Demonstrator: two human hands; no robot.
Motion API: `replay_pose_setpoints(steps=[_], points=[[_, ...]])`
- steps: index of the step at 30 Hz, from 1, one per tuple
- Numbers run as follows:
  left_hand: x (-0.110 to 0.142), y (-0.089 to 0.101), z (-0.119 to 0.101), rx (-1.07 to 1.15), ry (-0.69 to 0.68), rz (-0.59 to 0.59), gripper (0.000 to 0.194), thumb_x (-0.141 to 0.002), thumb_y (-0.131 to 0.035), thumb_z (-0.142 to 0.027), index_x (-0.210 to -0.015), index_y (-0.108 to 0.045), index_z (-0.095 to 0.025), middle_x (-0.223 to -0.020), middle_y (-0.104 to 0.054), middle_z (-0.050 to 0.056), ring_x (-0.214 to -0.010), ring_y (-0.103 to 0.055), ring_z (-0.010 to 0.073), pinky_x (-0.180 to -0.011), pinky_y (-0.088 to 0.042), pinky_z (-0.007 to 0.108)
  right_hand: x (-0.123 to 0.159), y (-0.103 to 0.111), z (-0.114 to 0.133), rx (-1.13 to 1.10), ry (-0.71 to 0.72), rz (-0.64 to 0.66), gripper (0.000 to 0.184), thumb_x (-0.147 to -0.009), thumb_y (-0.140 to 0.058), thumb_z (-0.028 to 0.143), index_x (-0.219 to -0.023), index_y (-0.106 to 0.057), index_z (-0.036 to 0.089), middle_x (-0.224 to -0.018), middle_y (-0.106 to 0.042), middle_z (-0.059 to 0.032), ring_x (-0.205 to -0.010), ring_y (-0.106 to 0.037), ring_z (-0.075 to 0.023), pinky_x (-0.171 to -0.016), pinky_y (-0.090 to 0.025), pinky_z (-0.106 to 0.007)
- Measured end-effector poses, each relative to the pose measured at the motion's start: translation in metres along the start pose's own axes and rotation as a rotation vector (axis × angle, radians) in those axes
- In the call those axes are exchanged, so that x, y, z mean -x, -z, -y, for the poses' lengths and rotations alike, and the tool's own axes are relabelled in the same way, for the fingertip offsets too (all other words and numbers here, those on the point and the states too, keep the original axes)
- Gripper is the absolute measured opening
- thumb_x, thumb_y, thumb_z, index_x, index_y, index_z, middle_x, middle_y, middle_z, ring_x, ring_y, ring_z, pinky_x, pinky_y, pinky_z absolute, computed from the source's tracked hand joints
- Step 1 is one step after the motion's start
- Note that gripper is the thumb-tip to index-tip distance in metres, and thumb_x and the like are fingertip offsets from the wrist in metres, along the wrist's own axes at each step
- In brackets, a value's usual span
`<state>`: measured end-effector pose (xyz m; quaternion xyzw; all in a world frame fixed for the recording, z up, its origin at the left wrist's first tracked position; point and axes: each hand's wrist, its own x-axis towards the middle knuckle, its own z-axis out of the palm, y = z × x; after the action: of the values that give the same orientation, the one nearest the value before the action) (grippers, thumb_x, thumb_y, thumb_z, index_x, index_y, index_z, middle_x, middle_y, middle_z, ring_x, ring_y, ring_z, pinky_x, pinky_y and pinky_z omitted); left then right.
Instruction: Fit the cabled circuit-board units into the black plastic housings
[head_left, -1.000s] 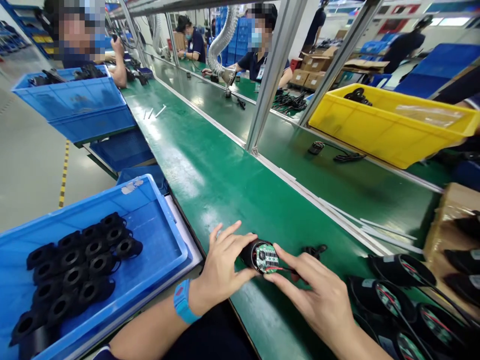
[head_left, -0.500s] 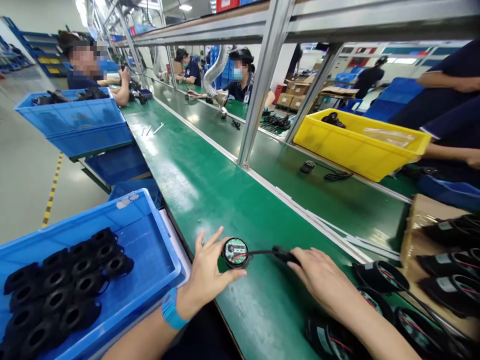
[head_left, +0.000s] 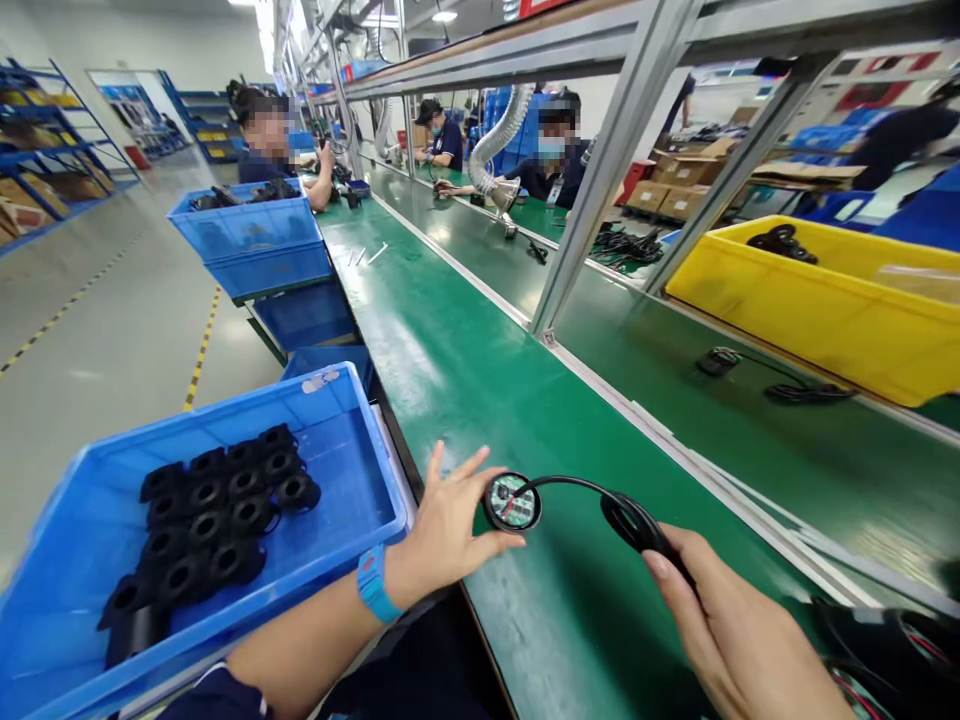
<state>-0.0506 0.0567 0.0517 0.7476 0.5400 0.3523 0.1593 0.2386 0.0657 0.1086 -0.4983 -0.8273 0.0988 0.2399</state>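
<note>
My left hand [head_left: 450, 525], with a blue band on its wrist, has its thumb and index finger around the edge of a round black housing [head_left: 514, 502]; the other fingers stick out. A green circuit board with red wire shows inside the housing. From it a black cable [head_left: 574, 482] arches to the right. Its coiled part [head_left: 634, 522] is pinched between thumb and fingers of my right hand [head_left: 712, 590], above the green bench [head_left: 570, 610].
To the left stands a blue bin [head_left: 352, 450] with rows of black ring-shaped parts [head_left: 214, 510]. More black housings [head_left: 892, 640] sit at lower right. A metal post [head_left: 592, 180] and a yellow bin [head_left: 817, 310] stand beyond. Co-workers sit farther along the bench.
My view has swung left, so the scene sits farther right. My right hand has lifted the coiled cable and tilted it toward me. The left hand stays at the housing.
</note>
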Motion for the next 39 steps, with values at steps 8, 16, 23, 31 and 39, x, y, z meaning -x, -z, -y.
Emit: replay_pose_setpoints(steps=[8,16,23,31,39], points=[[0.001,-0.007,0.002,0.043,-0.001,-0.018,0.073,-0.081,-0.075,-0.062,-0.137,-0.056,-0.019,-0.135,-0.068,0.016,-0.138,-0.054,0.0351,-0.125,0.005,0.066,-0.003,0.005,0.011,0.029,0.075,-0.115,0.030,-0.105,-0.041,0.049,-0.112,-0.058,0.026,-0.075,-0.070,0.0019,-0.055,-0.067,-0.0143,-0.046,-0.050,-0.022],[0.002,-0.009,0.004,0.021,0.013,0.051,0.072,-0.081,-0.077,-0.059,-0.138,-0.055,-0.020,-0.137,-0.067,0.016,-0.139,-0.054,0.0363,-0.124,0.002,0.069,-0.006,0.002,0.013,0.030,0.025,-0.061,0.030,-0.105,-0.039,0.047,-0.110,-0.059,0.025,-0.079,-0.071,-0.0002,-0.063,-0.071,-0.0165,-0.052,-0.051,-0.025],[0.003,-0.013,0.005,-0.014,-0.001,0.062,0.070,-0.083,-0.075,-0.058,-0.138,-0.055,-0.019,-0.136,-0.067,0.016,-0.137,-0.056,0.0357,-0.125,-0.003,0.070,-0.006,0.008,0.015,0.072,0.043,-0.063,0.027,-0.106,-0.039,0.044,-0.111,-0.058,0.025,-0.081,-0.072,0.0008,-0.064,-0.072,-0.0163,-0.053,-0.051,-0.024],[0.008,-0.017,0.010,-0.001,-0.009,0.096,0.068,-0.086,-0.073,-0.056,-0.140,-0.052,-0.021,-0.139,-0.065,0.016,-0.136,-0.057,0.0350,-0.125,-0.007,0.070,-0.009,0.021,0.021,0.262,0.117,-0.101,0.029,-0.108,-0.034,0.043,-0.107,-0.056,0.023,-0.080,-0.072,0.0011,-0.062,-0.072,-0.0158,-0.052,-0.051,-0.024],[0.009,-0.013,-0.013,0.038,-0.033,0.146,0.065,-0.081,-0.079,-0.055,-0.131,-0.059,-0.019,-0.133,-0.069,0.017,-0.134,-0.059,0.0365,-0.125,-0.011,0.069,0.029,0.046,0.009,0.455,0.084,-0.125,0.040,-0.105,-0.033,0.050,-0.109,-0.062,0.023,-0.087,-0.075,-0.0036,-0.067,-0.074,-0.0221,-0.058,-0.054,-0.032]])
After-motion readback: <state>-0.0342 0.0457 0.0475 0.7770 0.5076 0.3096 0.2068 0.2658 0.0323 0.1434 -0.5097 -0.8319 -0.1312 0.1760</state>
